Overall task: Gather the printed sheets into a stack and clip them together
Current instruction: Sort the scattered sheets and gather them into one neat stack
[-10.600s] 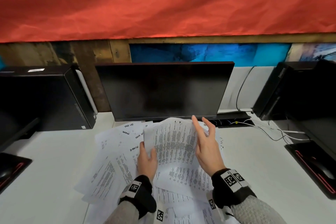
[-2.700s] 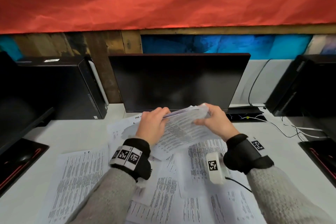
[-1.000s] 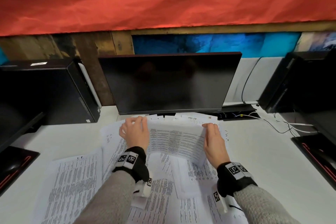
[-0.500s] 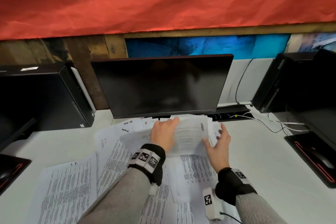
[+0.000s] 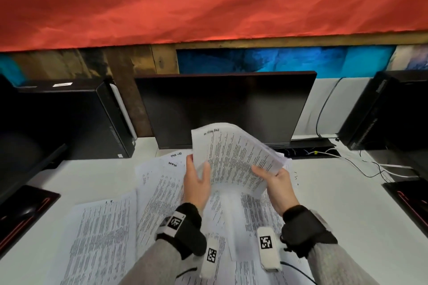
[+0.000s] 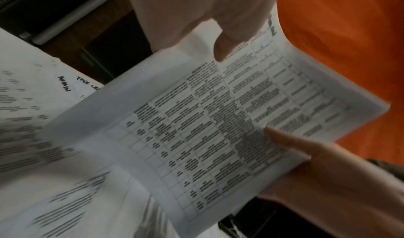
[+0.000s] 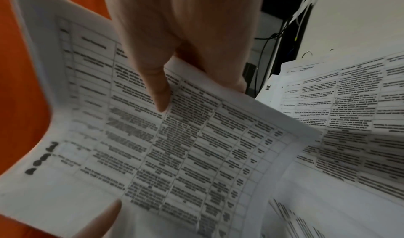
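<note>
Left hand (image 5: pixel 196 181) and right hand (image 5: pixel 278 182) each pinch an opposite edge of a gathered stack of printed sheets (image 5: pixel 234 159), thumbs on its printed face, lifted and curved between them. Below both hands, loose sheets (image 5: pixel 104 233) lie overlapping on the white desk (image 5: pixel 342 210); beyond the stack stands a dark monitor (image 5: pixel 222 106).

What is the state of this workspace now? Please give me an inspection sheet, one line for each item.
Surface: white desk, largely covered with paper in front of the person.
Job's things: held stack of printed sheets, lifted off the desk and curved; loose printed sheets lying spread out; no clip seen.
Clutter: mouse pads at both desk edges.
Hands: left hand and right hand grip the stack's opposite sides.
Cables: black and white cables at the right rear.
Surroundings: dark monitor, black computer towers on both sides, red cloth above.
</note>
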Motion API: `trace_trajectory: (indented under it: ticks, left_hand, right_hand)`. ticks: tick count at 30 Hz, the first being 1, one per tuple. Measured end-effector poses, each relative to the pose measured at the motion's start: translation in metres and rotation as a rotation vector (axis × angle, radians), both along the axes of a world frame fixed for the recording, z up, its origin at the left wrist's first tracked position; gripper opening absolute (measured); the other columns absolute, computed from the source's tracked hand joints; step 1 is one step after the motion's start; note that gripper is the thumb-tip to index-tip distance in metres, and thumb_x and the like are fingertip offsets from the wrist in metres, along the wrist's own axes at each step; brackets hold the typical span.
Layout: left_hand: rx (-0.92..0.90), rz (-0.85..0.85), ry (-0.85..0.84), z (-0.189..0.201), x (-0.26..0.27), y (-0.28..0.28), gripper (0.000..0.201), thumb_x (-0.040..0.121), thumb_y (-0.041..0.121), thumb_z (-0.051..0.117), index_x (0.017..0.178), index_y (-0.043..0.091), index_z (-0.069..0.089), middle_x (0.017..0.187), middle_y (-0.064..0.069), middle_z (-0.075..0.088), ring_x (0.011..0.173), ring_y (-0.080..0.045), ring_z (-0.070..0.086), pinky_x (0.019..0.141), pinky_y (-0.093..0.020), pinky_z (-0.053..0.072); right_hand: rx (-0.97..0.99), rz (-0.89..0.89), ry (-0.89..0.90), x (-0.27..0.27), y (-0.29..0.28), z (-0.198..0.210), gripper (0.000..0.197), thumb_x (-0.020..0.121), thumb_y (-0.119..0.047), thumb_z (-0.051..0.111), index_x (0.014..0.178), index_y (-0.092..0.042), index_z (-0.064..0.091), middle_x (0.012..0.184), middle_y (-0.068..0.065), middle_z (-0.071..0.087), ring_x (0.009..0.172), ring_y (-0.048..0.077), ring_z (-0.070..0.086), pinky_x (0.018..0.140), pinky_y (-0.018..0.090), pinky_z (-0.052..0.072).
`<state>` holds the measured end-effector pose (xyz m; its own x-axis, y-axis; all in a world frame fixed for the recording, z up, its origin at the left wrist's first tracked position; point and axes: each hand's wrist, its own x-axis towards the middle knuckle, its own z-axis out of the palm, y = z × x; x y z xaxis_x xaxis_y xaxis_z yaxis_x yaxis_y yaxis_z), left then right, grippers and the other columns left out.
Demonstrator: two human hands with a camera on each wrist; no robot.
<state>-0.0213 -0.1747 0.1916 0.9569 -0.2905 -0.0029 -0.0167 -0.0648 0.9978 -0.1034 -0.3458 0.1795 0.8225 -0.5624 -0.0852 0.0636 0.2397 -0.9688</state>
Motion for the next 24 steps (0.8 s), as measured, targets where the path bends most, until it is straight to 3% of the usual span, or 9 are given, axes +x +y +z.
trace_trajectory:
  ticks: [3, 6, 8, 10, 12, 14, 17, 21, 24]
  left_hand:
    - [0.029, 0.033, 0.022, -0.017, -0.006, 0.002, 0.024, 0.098, 0.017, 0.048, 0.116, 0.029, 0.037, 0.110, 0.014, 0.054, 0.082, 0.013, 0.053, 0.064, -0.004, 0.041]
    - [0.025, 0.069, 0.066, -0.027, -0.001, 0.003, 0.030, 0.097, 0.012, 0.049, 0.121, 0.023, 0.034, 0.117, 0.007, 0.054, 0.083, 0.008, 0.050, 0.070, -0.011, 0.041]
    - [0.023, 0.067, 0.090, -0.025, 0.003, 0.002, 0.029, 0.097, 0.011, 0.048, 0.117, 0.026, 0.033, 0.102, 0.014, 0.054, 0.081, 0.007, 0.051, 0.064, -0.004, 0.042]
    - [0.016, 0.071, 0.100, -0.024, 0.009, 0.002, 0.028, 0.096, 0.011, 0.049, 0.113, 0.028, 0.035, 0.093, 0.014, 0.056, 0.079, 0.004, 0.054, 0.052, -0.001, 0.042]
    - [0.009, 0.081, 0.103, -0.024, 0.013, 0.002, 0.028, 0.096, 0.012, 0.049, 0.111, 0.030, 0.034, 0.092, 0.015, 0.055, 0.078, 0.006, 0.053, 0.051, -0.003, 0.041]
    - [-0.008, 0.078, 0.110, -0.024, 0.013, 0.000, 0.031, 0.097, 0.013, 0.049, 0.115, 0.031, 0.033, 0.098, 0.015, 0.051, 0.077, 0.008, 0.049, 0.057, -0.003, 0.038]
    - [0.001, 0.068, 0.110, -0.024, 0.012, 0.000, 0.043, 0.097, 0.011, 0.048, 0.137, 0.017, 0.033, 0.103, 0.013, 0.044, 0.083, 0.002, 0.045, 0.074, -0.012, 0.040]
    - [0.053, 0.064, 0.110, -0.038, 0.018, 0.001, 0.027, 0.097, 0.010, 0.047, 0.113, 0.029, 0.035, 0.093, 0.014, 0.054, 0.081, 0.003, 0.053, 0.069, -0.011, 0.043]
    - [0.106, 0.057, 0.124, -0.051, 0.020, 0.002, 0.028, 0.096, 0.008, 0.046, 0.116, 0.027, 0.038, 0.104, 0.004, 0.059, 0.099, -0.017, 0.059, 0.083, -0.022, 0.044]
  right_hand:
    - [-0.094, -0.042, 0.054, 0.001, 0.010, -0.013, 0.030, 0.079, -0.020, 0.074, 0.105, -0.011, 0.060, 0.101, 0.006, 0.070, 0.096, 0.025, 0.066, 0.079, 0.035, 0.052]
    - [-0.326, -0.181, 0.080, 0.004, 0.016, -0.015, 0.027, 0.087, -0.027, 0.067, 0.108, -0.022, 0.051, 0.103, 0.003, 0.065, 0.093, 0.012, 0.065, 0.078, 0.031, 0.053]
    - [-0.534, -0.270, 0.043, 0.004, 0.017, -0.005, 0.037, 0.095, -0.017, 0.055, 0.128, -0.027, 0.043, 0.111, -0.002, 0.058, 0.093, -0.008, 0.057, 0.078, 0.017, 0.047]
    - [-0.822, -0.263, 0.028, 0.004, 0.016, 0.005, 0.059, 0.094, -0.001, 0.048, 0.144, -0.027, 0.032, 0.124, -0.004, 0.044, 0.090, -0.005, 0.052, 0.077, 0.006, 0.041]
    - [-1.074, -0.145, 0.108, 0.003, 0.015, 0.012, 0.080, 0.085, 0.013, 0.045, 0.148, -0.033, 0.027, 0.138, 0.000, 0.030, 0.076, 0.004, 0.048, 0.068, 0.006, 0.043]
    - [-1.199, -0.022, 0.211, 0.002, 0.016, 0.017, 0.087, 0.082, 0.015, 0.045, 0.148, -0.037, 0.025, 0.149, 0.001, 0.017, 0.083, 0.004, 0.049, 0.072, 0.015, 0.051]
    - [-1.195, -0.014, 0.237, 0.002, 0.015, 0.018, 0.081, 0.085, 0.011, 0.044, 0.149, -0.034, 0.025, 0.152, 0.002, 0.012, 0.092, 0.010, 0.054, 0.079, 0.023, 0.053]
    - [-1.080, -0.035, 0.190, 0.003, 0.012, 0.013, 0.082, 0.080, 0.019, 0.041, 0.146, -0.028, 0.033, 0.146, 0.000, 0.023, 0.108, 0.002, 0.041, 0.083, 0.007, 0.038]
    - [-1.061, -0.042, 0.161, 0.004, 0.009, 0.007, 0.079, 0.079, 0.020, 0.043, 0.142, -0.027, 0.039, 0.126, 0.000, 0.044, 0.101, 0.003, 0.045, 0.079, -0.002, 0.036]
